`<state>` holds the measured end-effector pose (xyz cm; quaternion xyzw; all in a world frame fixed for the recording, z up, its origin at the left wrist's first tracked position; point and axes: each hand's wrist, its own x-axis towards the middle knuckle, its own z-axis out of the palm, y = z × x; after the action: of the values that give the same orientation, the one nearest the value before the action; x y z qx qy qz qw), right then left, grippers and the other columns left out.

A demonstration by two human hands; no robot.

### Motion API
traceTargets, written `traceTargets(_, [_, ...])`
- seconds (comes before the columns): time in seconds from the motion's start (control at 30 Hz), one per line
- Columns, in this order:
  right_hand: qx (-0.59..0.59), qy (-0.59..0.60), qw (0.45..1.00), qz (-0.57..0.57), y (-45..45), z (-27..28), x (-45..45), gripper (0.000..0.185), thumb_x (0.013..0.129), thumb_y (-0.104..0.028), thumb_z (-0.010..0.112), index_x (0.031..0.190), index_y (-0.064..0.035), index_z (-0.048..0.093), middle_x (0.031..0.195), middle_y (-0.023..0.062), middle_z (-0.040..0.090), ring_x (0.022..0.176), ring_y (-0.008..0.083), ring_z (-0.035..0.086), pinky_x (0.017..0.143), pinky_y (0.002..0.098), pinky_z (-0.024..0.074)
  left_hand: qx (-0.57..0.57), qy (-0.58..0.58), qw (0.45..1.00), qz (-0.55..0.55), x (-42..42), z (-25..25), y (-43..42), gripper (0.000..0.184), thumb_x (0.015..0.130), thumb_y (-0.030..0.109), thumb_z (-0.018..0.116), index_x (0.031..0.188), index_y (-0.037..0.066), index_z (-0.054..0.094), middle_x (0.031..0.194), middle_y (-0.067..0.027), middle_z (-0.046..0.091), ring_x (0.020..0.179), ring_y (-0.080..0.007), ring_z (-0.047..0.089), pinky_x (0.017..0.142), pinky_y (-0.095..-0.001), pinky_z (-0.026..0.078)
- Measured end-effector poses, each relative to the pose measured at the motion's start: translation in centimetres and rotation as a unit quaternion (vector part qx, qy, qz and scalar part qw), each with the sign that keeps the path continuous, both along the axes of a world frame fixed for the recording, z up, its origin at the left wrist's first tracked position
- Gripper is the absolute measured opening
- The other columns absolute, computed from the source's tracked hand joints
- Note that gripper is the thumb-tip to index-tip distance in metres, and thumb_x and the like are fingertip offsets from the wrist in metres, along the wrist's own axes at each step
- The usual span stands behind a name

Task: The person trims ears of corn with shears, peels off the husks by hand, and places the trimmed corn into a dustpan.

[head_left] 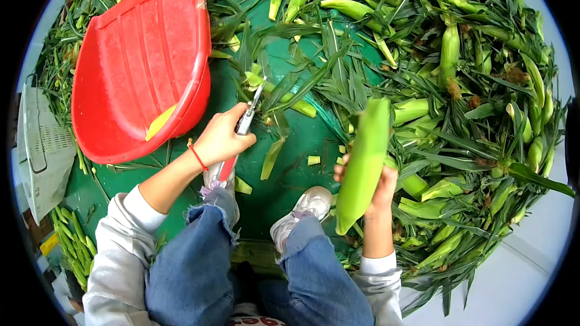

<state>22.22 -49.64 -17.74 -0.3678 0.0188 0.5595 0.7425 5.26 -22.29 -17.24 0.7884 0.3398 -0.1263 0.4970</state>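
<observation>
My left hand [225, 136] is closed around a pair of pruning shears [246, 121]. Their metal jaws point up and away from me, and a red handle shows below the fist. On the right, my right hand [384, 188] grips an ear of corn [361, 172] in its smooth green husk, held nearly upright and slightly tilted above the floor. The ear covers part of the fingers. Just beyond the shears lies a cut corn stalk piece [296, 104] with leaves, on the green floor [284, 163].
A red plastic scoop-shaped tub [136, 54] stands at the left, with a yellow-green husk piece [161, 122] in it. Heaped corn ears and leaves [450, 54] curve along the back and right. A white perforated crate [45, 157] is at far left, with green ears [74, 244] below it.
</observation>
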Motion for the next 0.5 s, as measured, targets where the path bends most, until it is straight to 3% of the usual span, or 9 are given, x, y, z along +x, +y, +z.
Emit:
traceTargets(0.03, [-0.04, 0.035, 0.997, -0.059, 1.1, 1.3, -0.7, 0.072, 0.083, -0.057, 0.046, 0.134, -0.0074, 0.036, 0.108, 0.0143, 0.055, 0.098, 0.0328, 0.057, 0.078, 0.0479, 0.0505, -0.081, -0.05, 0.995, -0.001, -0.4, -0.2, -0.9, 0.05, 0.068, 0.006, 0.06, 0.116, 0.004, 0.046, 0.078, -0.0084, 0.054, 0.073, -0.0202, 0.055, 0.067, -0.0314, 0.046])
traceTargets(0.1, [0.063, 0.063, 0.994, -0.067, 1.8, 1.2, -0.9, 0.079, 0.083, -0.066, 0.042, 0.136, -0.0093, 0.034, 0.111, 0.0128, 0.054, 0.096, 0.0311, 0.057, 0.077, 0.0474, 0.0506, -0.225, -0.16, 0.961, -0.008, -0.9, -0.7, -2.8, 0.065, 0.069, 0.005, 0.06, 0.13, 0.005, 0.038, 0.093, -0.0052, 0.053, 0.084, -0.0148, 0.052, 0.073, -0.0282, 0.045])
traceTargets(0.17, [-0.024, 0.016, 0.998, -0.061, 1.5, -0.5, -1.2, 0.081, 0.082, -0.069, 0.041, 0.137, -0.0106, 0.032, 0.113, 0.0117, 0.053, 0.095, 0.0294, 0.056, 0.077, 0.0455, 0.0509, -0.363, -0.118, 0.921, -0.075, -0.3, 2.2, -4.7, 0.082, 0.07, 0.006, 0.06, 0.142, 0.008, 0.02, 0.108, -0.0033, 0.046, 0.1, -0.0135, 0.045, 0.085, -0.0266, 0.04])
traceTargets(0.3, [-0.139, -0.17, 0.972, -0.082, 4.0, 1.1, -3.7, 0.056, 0.091, -0.05, 0.044, 0.124, -0.0043, 0.038, 0.102, 0.0156, 0.057, 0.088, 0.026, 0.06, 0.076, 0.0388, 0.0519, -0.461, -0.119, 0.875, -0.095, 1.7, 1.3, -6.8, 0.087, 0.071, 0.009, 0.061, 0.144, 0.007, 0.014, 0.115, -0.0061, 0.041, 0.107, -0.0141, 0.039, 0.092, -0.0263, 0.033])
traceTargets(0.33, [-0.174, -0.178, 0.962, -0.112, 4.1, 0.8, -4.1, 0.042, 0.092, -0.035, 0.043, 0.12, -0.0038, 0.039, 0.099, 0.0156, 0.058, 0.085, 0.0245, 0.061, 0.074, 0.0357, 0.0519, -0.454, -0.156, 0.873, -0.084, 2.5, 1.1, -6.8, 0.088, 0.07, 0.01, 0.061, 0.144, 0.007, 0.014, 0.113, -0.0059, 0.041, 0.105, -0.0143, 0.04, 0.09, -0.0261, 0.035])
traceTargets(0.37, [-0.175, -0.188, 0.962, -0.088, 4.0, 0.6, -4.2, 0.041, 0.091, -0.033, 0.043, 0.12, -0.0038, 0.04, 0.099, 0.0153, 0.058, 0.084, 0.0239, 0.061, 0.073, 0.0351, 0.0518, -0.447, -0.193, 0.87, -0.073, 3.5, 1.1, -6.6, 0.089, 0.069, 0.011, 0.061, 0.144, 0.006, 0.013, 0.112, -0.0057, 0.041, 0.102, -0.0144, 0.041, 0.088, -0.026, 0.037])
traceTargets(0.4, [-0.178, -0.199, 0.961, -0.065, 3.6, 0.4, -4.2, 0.04, 0.09, -0.031, 0.043, 0.119, -0.0038, 0.04, 0.099, 0.0151, 0.057, 0.084, 0.0233, 0.061, 0.073, 0.0345, 0.0518, -0.372, -0.237, 0.896, -0.06, 4.5, 1.3, -6.2, 0.086, 0.068, 0.013, 0.061, 0.142, 0.006, 0.018, 0.106, -0.0063, 0.044, 0.093, -0.0157, 0.045, 0.079, -0.0276, 0.041])
traceTargets(0.43, [-0.181, -0.213, 0.959, -0.043, 3.4, 0.4, -4.0, 0.039, 0.089, -0.03, 0.043, 0.118, -0.0038, 0.04, 0.099, 0.0149, 0.057, 0.083, 0.0227, 0.061, 0.072, 0.0338, 0.0517, -0.181, -0.228, 0.953, -0.088, 5.5, 0.9, -5.2, 0.071, 0.071, 0.01, 0.06, 0.135, 0.005, 0.031, 0.096, -0.0043, 0.049, 0.081, -0.0138, 0.048, 0.067, -0.0275, 0.044])
traceTargets(0.5, [-0.168, -0.194, 0.966, -0.015, 3.7, 1.9, -4.1, 0.042, 0.085, -0.033, 0.046, 0.116, -0.0043, 0.041, 0.097, 0.0141, 0.057, 0.082, 0.0211, 0.06, 0.07, 0.0319, 0.0511, -0.206, -0.293, 0.934, 0.015, 6.9, -0.6, -4.1, 0.05, 0.078, 0.007, 0.058, 0.125, 0.005, 0.042, 0.087, -0.0012, 0.052, 0.072, -0.0095, 0.048, 0.062, -0.0257, 0.044])
